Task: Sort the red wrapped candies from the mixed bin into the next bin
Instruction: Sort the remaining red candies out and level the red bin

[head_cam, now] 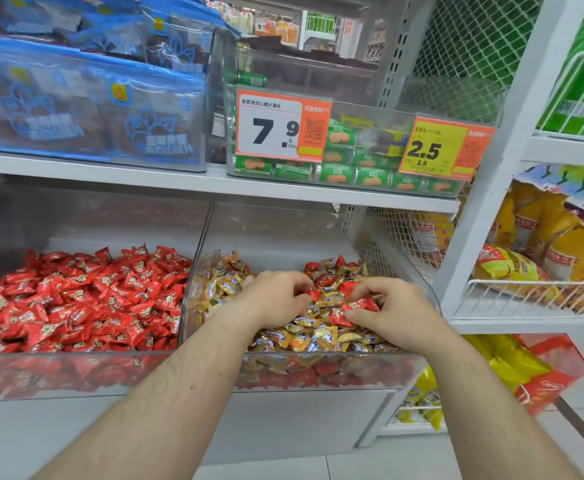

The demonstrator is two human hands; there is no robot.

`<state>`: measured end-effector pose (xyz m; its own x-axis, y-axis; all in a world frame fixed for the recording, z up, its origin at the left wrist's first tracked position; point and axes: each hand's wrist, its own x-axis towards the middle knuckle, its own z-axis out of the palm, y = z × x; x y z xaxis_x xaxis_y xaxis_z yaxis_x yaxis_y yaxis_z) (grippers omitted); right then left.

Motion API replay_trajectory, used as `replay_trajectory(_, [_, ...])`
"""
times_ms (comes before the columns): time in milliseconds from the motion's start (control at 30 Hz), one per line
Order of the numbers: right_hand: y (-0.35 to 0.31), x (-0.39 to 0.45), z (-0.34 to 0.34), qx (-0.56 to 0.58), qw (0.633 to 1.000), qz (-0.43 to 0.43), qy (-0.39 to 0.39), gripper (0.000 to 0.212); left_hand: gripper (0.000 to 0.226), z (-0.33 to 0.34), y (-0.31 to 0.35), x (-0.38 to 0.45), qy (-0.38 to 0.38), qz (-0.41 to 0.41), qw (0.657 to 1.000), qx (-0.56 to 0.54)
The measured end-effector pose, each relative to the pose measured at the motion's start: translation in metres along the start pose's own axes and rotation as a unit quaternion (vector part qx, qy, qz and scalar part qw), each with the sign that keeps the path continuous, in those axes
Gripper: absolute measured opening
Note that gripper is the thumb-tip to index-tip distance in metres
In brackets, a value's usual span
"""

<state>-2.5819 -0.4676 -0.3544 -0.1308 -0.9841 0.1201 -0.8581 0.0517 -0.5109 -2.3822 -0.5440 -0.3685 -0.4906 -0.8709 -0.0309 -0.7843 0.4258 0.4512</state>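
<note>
Right hand (392, 308) pinches a red wrapped candy (361, 303) between thumb and curled fingers; left hand (276, 297), fingers curled, pinches another red candy (313, 293). Both hands lie on the heap in the mixed bin (318, 370), toward its right front corner, among gold-wrapped candies (304, 336). The next bin (75, 379), touching the mixed bin's left wall, holds red candies only. Price tags (276, 124) hang above.

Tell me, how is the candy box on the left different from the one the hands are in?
The left bin holds only red candies; the right bin mixes gold and red ones. The left bin's pile is untouched, while the left hand and right hand both pick red candies in the right bin. Both are clear boxes, side by side on one shelf.
</note>
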Motion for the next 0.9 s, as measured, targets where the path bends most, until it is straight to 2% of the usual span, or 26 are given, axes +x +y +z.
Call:
replay_trajectory(200, [-0.002,-0.001,-0.001,0.017,1.0,-0.004,0.021,0.016,0.022,0.009,0.013,0.009,0.008,-0.006,1.0,-0.003])
replay_trajectory(300, [-0.001,0.0,-0.004,0.096,0.992,0.006,0.087,0.019,0.014,0.011,0.017,0.01,0.029,-0.007,0.999,-0.019])
replay_trajectory(433, [-0.005,-0.003,-0.016,0.211,0.961,0.034,0.176,0.029,0.025,0.008,0.028,0.007,0.117,0.002,0.992,-0.052])
replay_trajectory(500, [-0.006,-0.008,-0.019,0.2,0.966,0.053,0.157,0.033,0.029,0.007,0.033,0.002,0.075,0.013,0.995,-0.071])
replay_trajectory(600, [-0.006,-0.011,-0.014,0.074,0.992,0.069,0.082,0.014,0.029,0.011,0.035,-0.004,0.011,0.034,0.999,-0.04])
replay_trajectory(633, [-0.006,-0.011,-0.011,0.034,0.995,0.069,0.058,0.01,0.024,0.012,0.033,-0.004,0.013,0.042,0.998,-0.038])
replay_trajectory(733, [-0.008,-0.013,-0.004,-0.052,0.997,0.053,0.005,0.024,0.013,0.009,0.029,-0.006,0.017,0.061,0.996,-0.056])
replay_trajectory(800, [-0.008,-0.012,-0.002,-0.069,0.997,0.044,-0.009,0.024,0.014,0.007,0.026,-0.007,0.012,0.066,0.994,-0.084])
replay_trajectory(900, [-0.006,-0.008,-0.002,-0.049,0.998,0.039,-0.017,0.021,0.01,0.001,0.023,-0.006,0.064,0.059,0.987,-0.132])
